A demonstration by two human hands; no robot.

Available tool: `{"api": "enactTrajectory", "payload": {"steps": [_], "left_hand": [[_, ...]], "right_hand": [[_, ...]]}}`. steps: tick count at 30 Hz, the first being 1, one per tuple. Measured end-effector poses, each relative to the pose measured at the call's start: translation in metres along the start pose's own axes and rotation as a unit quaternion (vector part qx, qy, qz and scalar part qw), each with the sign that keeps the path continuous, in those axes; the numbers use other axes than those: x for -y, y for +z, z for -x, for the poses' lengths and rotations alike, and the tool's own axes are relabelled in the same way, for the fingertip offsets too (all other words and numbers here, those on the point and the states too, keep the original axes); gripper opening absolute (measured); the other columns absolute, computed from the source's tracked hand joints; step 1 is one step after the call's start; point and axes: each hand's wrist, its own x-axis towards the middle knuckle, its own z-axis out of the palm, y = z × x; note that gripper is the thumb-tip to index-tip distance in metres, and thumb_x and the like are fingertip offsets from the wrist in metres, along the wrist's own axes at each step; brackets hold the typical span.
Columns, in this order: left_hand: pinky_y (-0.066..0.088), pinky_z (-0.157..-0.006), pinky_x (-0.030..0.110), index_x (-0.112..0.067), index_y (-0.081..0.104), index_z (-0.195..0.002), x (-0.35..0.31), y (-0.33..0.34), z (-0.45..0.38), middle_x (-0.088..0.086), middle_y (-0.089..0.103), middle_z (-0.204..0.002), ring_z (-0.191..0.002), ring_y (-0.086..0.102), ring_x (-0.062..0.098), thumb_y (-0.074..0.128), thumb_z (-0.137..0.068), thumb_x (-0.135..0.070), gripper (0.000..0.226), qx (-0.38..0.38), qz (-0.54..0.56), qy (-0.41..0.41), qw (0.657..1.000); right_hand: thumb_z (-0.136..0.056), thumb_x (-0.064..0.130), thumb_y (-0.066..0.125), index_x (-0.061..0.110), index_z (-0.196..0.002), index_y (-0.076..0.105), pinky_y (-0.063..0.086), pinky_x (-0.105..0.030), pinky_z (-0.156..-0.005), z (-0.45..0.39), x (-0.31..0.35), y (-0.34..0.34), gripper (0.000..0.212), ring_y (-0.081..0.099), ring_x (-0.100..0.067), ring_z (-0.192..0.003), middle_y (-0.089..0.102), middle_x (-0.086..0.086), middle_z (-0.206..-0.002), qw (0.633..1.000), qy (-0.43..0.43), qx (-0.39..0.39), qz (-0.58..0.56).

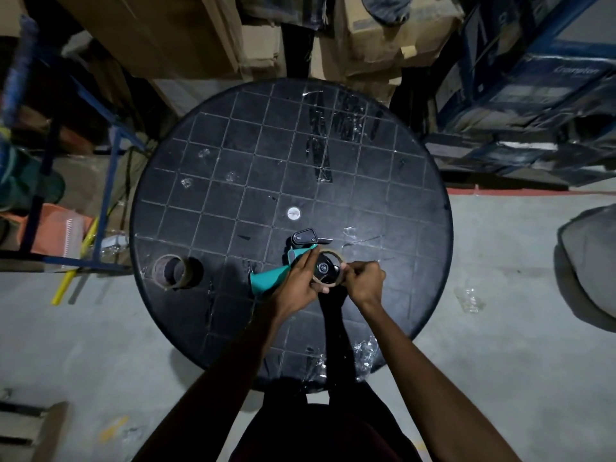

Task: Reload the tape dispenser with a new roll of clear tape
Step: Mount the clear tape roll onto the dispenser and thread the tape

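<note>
While the camera looks straight down from the person's head, a round black tabletop (206,181) fills the middle of the view, its surface moulded into a grid of squares with pale lines between them. Shiny, crumpled scraps of clear tape (320,135) cling to it in several spots, thickest toward the far side. A small white disc (293,213) marks the centre.

Both bare arms reach in from below and meet just nearside of the centre. The left hand (296,283) wraps around the tape dispenser (270,276), a pistol-shaped tool with a smooth teal plastic handle and a black head that points away from the person. The right hand (365,283) is closed in a pinch on a thin brown cardboard ring (328,253), which sits around the dispenser's round black hub. Whether any tape remains on this ring cannot be told.

To the left, well apart from the hands, a roll of tape (176,271) lies flat near the tabletop's edge, a thicker ring with a brown core and a glossy side.

Around the tabletop lie a grey concrete floor (100,345), stacked cardboard boxes (186,31) and a blue metal frame (110,181).
</note>
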Motion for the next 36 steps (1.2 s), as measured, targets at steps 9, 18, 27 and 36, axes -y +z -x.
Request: {"api": "enactTrajectory", "payload": {"steps": [9,18,27,36], "left_hand": [[0.028,-0.111,0.016,-0.021,0.016,-0.161,0.005,0.001,-0.005,0.003,0.028,-0.164,-0.141,0.043,0.019,0.076,-0.081,-0.007,0.1,0.011,0.002,0.003,1.0],[0.033,-0.106,0.019,-0.025,0.019,-0.16,0.007,-0.005,-0.007,0.005,0.035,-0.161,-0.137,0.048,0.021,0.077,-0.082,-0.009,0.098,0.021,0.027,0.009,0.999],[0.056,-0.098,0.04,-0.043,0.018,-0.153,0.004,-0.001,-0.001,0.005,0.041,-0.155,-0.107,0.066,0.019,0.072,-0.081,-0.001,0.099,0.02,0.052,-0.001,0.998],[0.044,-0.112,0.041,-0.023,0.013,-0.16,-0.003,0.002,0.01,0.009,0.04,-0.156,-0.133,0.051,0.025,0.081,-0.079,-0.011,0.107,-0.019,-0.005,-0.03,0.999]], "right_hand": [[-0.088,0.026,0.076,0.01,-0.077,0.082,0.063,-0.039,-0.078,-0.001,0.0,0.0,0.02,0.074,-0.025,-0.071,0.076,-0.005,-0.067,0.999,0.033,0.002,-0.024],[-0.088,0.022,0.078,0.005,-0.079,0.082,0.06,-0.03,-0.078,0.001,0.013,-0.001,0.019,0.072,-0.027,-0.074,0.077,-0.012,-0.073,0.999,0.042,-0.012,-0.02],[-0.087,0.021,0.079,0.006,-0.079,0.082,0.059,-0.03,-0.079,0.012,0.011,-0.001,0.017,0.071,-0.028,-0.077,0.077,-0.01,-0.072,0.999,0.03,-0.014,-0.023],[-0.075,0.009,0.087,0.007,-0.112,0.075,0.062,-0.03,-0.084,0.017,0.013,-0.011,0.039,0.072,-0.019,-0.078,0.076,-0.012,-0.095,1.0,-0.002,0.029,0.0]]}}
